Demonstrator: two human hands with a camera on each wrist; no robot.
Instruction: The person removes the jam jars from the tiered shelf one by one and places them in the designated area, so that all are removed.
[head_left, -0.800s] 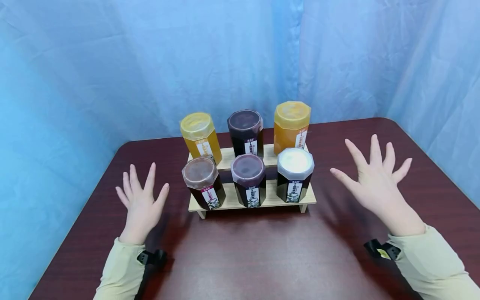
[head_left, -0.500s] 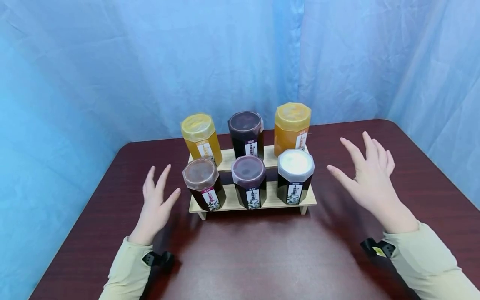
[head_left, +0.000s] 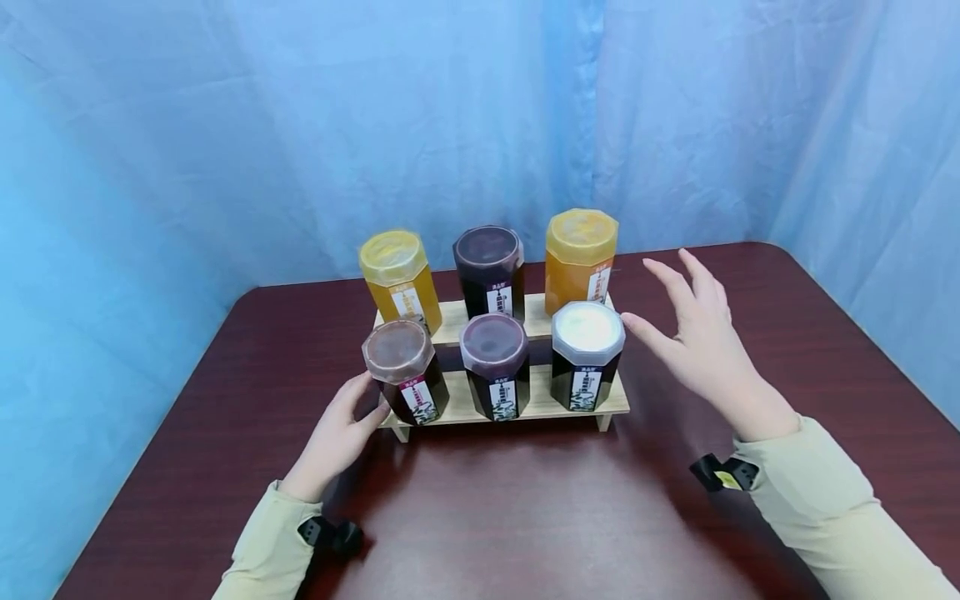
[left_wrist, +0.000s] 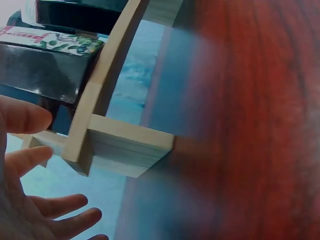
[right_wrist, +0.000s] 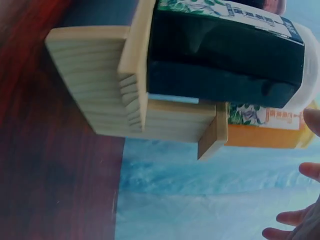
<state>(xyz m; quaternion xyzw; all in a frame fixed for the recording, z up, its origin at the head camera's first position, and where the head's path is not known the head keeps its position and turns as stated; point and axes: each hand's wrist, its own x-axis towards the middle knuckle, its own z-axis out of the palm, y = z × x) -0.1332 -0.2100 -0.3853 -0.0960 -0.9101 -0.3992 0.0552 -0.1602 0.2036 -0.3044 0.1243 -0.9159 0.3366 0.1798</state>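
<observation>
With fingers apart, the left hand (head_left: 330, 442) is beside the brown-lidded jar (head_left: 408, 379) at the wooden rack (head_left: 542, 404), front left; the right hand (head_left: 705, 350), fingers spread, nears the white-lidded jar (head_left: 588, 358), front right. Beyond stand the back-row jars (head_left: 489, 271), then a blue curtain (head_left: 450, 108).

Dark jars (head_left: 401, 371) (head_left: 495, 367) (head_left: 587, 358) (head_left: 489, 271): four
Yellow-orange jars (head_left: 402, 279) (head_left: 581, 258): two
Wooden stand (head_left: 541, 400): one
Hands (head_left: 332, 440) (head_left: 705, 354): two
Sleeves (head_left: 270, 537) (head_left: 821, 492): two
Wrist cameras (head_left: 330, 535) (head_left: 725, 473): two
Table (head_left: 510, 508): one
</observation>
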